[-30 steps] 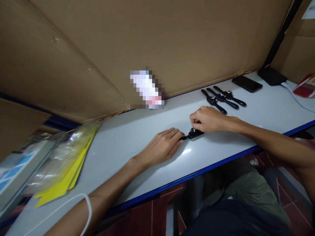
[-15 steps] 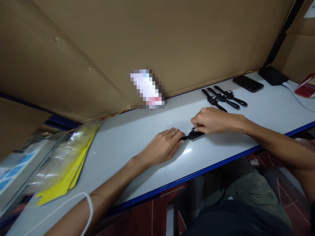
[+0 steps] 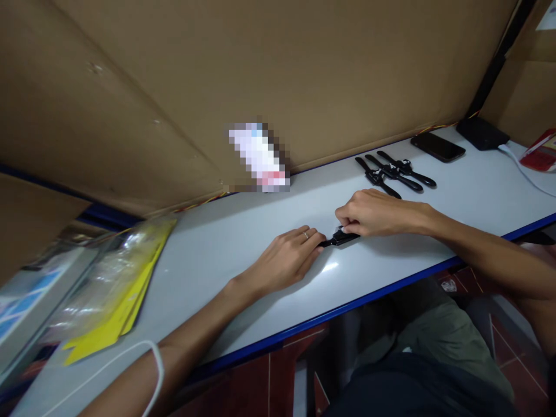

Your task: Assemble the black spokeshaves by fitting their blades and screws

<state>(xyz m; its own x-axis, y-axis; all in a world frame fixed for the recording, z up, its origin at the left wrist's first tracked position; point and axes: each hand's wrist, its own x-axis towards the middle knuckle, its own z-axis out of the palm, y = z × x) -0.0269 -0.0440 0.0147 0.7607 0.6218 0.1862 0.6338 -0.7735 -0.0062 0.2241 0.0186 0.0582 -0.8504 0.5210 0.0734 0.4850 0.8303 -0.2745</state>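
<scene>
A black spokeshave (image 3: 341,237) lies on the white tabletop (image 3: 260,313) between my hands, partly covered by them. My left hand (image 3: 290,253), with a ring on one finger, is closed around one of its handles. Above the spokeshave's middle, my right hand (image 3: 369,213) has its fingers curled in a pinch at the body. A bit of pale material shows beside those fingertips; what exactly they grip is hidden. Farther back on the right, three similar black spokeshaves (image 3: 393,171) lie side by side, with light metal parts at their centres.
A dark phone (image 3: 438,147) and a black box (image 3: 482,134) with a white cable stand at the back right, beside a red object (image 3: 541,152). Clear plastic packs with yellow cards (image 3: 117,324) lie left. A blurred-out upright object (image 3: 260,156) leans against the cardboard wall (image 3: 304,69).
Almost nothing differs. My right hand has shifted very slightly to the left at the spokeshave, while my left hand keeps its place on the handle.
</scene>
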